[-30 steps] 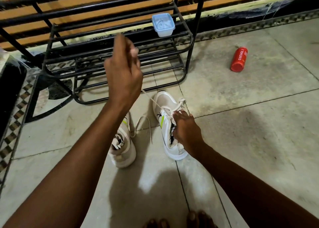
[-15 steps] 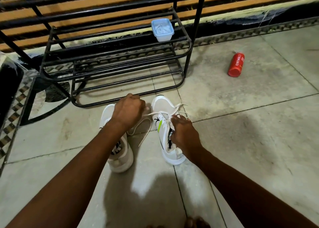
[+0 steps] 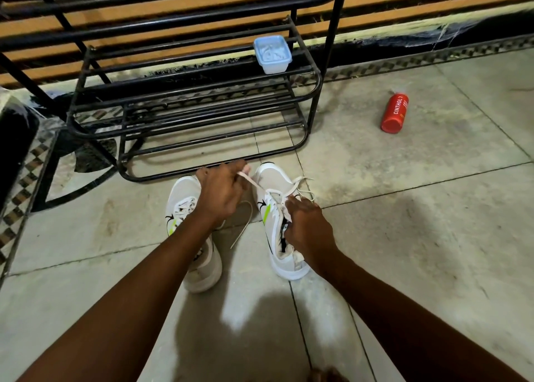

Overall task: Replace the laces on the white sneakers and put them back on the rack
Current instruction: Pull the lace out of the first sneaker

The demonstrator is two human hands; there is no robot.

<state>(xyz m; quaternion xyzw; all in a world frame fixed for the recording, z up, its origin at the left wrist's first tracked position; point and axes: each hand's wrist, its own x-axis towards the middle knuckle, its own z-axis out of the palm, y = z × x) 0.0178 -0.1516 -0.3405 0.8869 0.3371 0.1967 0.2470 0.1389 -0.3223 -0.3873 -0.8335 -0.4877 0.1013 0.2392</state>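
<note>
I am seeing everything through one wide-angle camera on my head, and it is looking forward and steeply down over my outstretched forearms. It is sitting close above the floor (image 3: 404,237), which is filling the lower and right of the frame. My left hand (image 3: 221,192) and right hand (image 3: 307,227) are reaching away from the lens near the centre. The view is facing the black rack (image 3: 313,92) and the slatted wall behind it, whose lines are bowing toward the edges.
</note>
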